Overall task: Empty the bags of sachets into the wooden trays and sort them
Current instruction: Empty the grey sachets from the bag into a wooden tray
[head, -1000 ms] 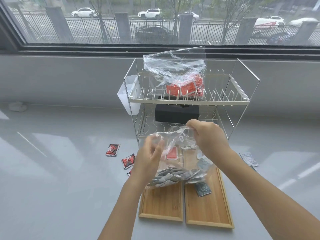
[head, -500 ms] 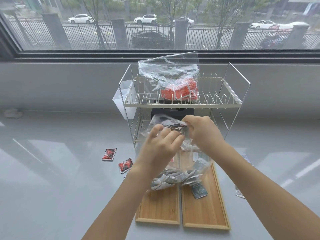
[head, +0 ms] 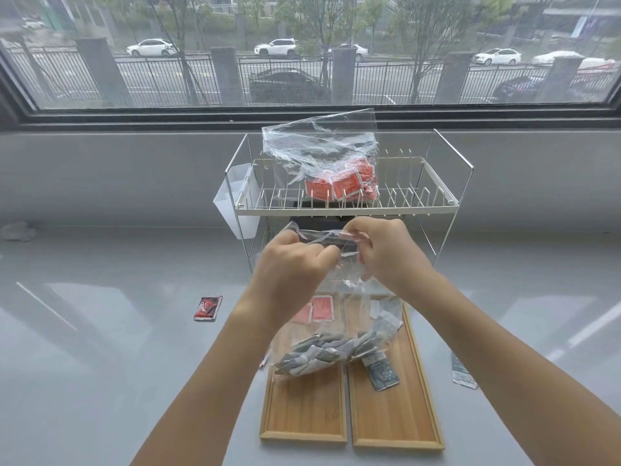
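Note:
Both hands hold up a clear plastic bag point(head: 349, 317) of grey sachets point(head: 322, 354) above two wooden trays. My left hand point(head: 289, 270) and my right hand point(head: 386, 253) each pinch the bag's top edge, close together. The left tray point(head: 304, 412) shows red sachets point(head: 321, 307) through the bag. A dark grey sachet point(head: 381, 373) lies in the right tray point(head: 400, 415). A second clear bag with red sachets point(head: 342, 183) stands on the top shelf of a white wire rack point(head: 346, 206).
A red sachet point(head: 208, 308) lies on the grey counter to the left, and a grey sachet point(head: 462, 375) to the right by my forearm. A white cup point(head: 235, 200) hangs on the rack's left side. A window runs behind the rack.
My left hand has risen from the bag's side to its top edge beside my right hand. The bag has been lifted higher over the trays.

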